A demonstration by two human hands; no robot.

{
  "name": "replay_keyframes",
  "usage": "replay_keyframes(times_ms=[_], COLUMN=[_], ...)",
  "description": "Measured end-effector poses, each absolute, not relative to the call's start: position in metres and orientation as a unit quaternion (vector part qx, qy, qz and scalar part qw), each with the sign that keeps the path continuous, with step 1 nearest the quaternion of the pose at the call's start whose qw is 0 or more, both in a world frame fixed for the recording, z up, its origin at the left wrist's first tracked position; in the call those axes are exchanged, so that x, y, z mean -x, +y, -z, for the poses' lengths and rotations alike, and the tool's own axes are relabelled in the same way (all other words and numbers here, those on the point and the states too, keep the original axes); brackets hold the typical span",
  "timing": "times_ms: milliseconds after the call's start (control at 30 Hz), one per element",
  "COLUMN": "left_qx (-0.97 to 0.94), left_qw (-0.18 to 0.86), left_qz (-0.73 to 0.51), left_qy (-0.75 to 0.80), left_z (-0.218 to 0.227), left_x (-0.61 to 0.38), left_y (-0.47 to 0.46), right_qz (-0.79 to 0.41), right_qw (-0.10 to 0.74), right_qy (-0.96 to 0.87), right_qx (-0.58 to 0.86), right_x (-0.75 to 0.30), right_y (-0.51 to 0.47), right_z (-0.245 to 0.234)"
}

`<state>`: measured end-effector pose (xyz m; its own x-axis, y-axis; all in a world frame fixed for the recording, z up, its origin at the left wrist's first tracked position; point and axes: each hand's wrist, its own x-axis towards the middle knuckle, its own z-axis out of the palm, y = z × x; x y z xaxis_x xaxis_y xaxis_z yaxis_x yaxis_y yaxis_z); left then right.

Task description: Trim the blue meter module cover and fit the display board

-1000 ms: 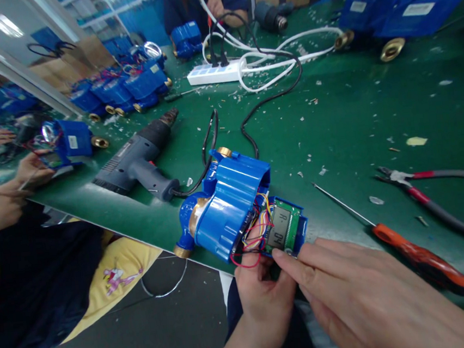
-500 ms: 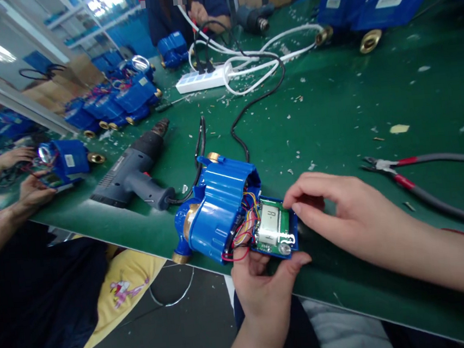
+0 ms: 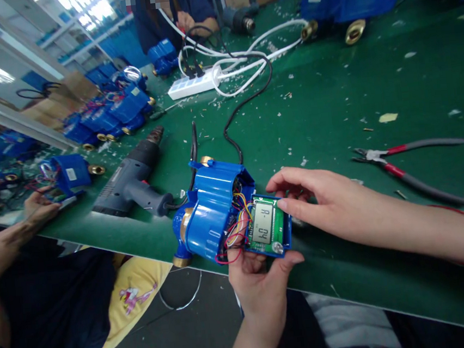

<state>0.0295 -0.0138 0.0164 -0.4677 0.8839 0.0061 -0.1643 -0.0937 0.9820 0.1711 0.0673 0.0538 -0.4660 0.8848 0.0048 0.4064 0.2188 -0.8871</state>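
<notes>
A blue water meter [image 3: 209,212] with brass pipe ends lies near the table's front edge, its housing open on the right. Coloured wires [image 3: 239,225] run from it to a green circuit board [image 3: 278,221] seated in a blue cover. The board's LCD [image 3: 262,223] shows dark characters. My left hand [image 3: 261,286] holds the cover from below, thumb at the lower edge and fingers among the wires. At the upper right corner, my right hand [image 3: 311,193] has its thumb on the board's edge and its fingers curled around behind, partly hidden.
Left of the meter lies a grey heat gun [image 3: 134,178]. Red-and-grey cutting pliers [image 3: 414,170] rest at the right. A white power strip [image 3: 194,84] with looping cables sits farther back. A co-worker's hand [image 3: 40,209] handles another meter [image 3: 70,173] at the left.
The view has shifted slightly. The LCD has turned more squarely to me and its characters read more clearly. My right thumb and forefinger have parted a little at the board's corner.
</notes>
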Motion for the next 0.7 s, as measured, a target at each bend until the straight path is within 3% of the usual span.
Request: replay_keyframes(times_ms=[467, 700], left_qx=[-0.313, -0.23], left_qw=[0.458, 0.534], left_qz=[-0.631, -0.615], left_qy=[0.542, 0.533], left_z=[-0.011, -0.006], left_x=[-0.024, -0.027], left_y=[-0.011, -0.014], right_qz=[-0.455, -0.362], right_qw=[0.276, 0.259], right_qy=[-0.73, -0.779], right_qx=[0.428, 0.441], right_x=[-0.171, -0.178], right_y=[0.067, 0.075], right_z=[-0.056, -0.063])
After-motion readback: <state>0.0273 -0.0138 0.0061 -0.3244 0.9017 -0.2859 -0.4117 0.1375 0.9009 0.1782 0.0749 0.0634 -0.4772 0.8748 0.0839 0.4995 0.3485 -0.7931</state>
